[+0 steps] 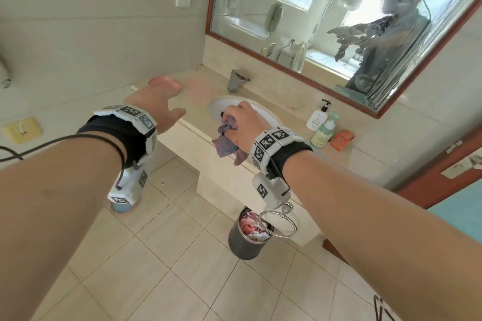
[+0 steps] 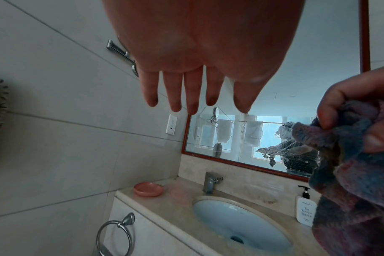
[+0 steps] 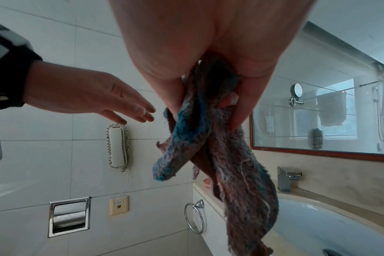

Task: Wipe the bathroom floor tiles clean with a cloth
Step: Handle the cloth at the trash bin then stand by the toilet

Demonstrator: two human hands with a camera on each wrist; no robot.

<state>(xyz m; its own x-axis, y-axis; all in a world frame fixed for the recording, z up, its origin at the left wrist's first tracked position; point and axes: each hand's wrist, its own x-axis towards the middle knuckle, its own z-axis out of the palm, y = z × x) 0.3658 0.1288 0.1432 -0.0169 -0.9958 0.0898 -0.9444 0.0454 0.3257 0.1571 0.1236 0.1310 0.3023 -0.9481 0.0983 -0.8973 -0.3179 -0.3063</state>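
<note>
A frayed purple, pink and blue cloth (image 1: pixel 226 141) hangs bunched from my right hand (image 1: pixel 241 122), which grips it over the front rim of the white sink (image 1: pixel 268 117). From the right wrist the cloth (image 3: pixel 219 155) dangles in twisted folds below the curled fingers (image 3: pixel 228 98). My left hand (image 1: pixel 159 101) is held out empty to the left of it, above the counter's left end, fingers (image 2: pixel 193 93) straight and slightly spread. The cloth (image 2: pixel 351 164) shows at the right edge of the left wrist view. Beige floor tiles (image 1: pixel 167 263) lie below.
A grey waste bin (image 1: pixel 247 238) full of rubbish stands on the floor under the counter, beside a chrome towel ring (image 1: pixel 277 224). On the counter are a tap (image 1: pixel 236 81), a pink soap dish (image 2: pixel 148 189) and bottles (image 1: pixel 323 128). A mirror (image 1: pixel 339 21) hangs behind.
</note>
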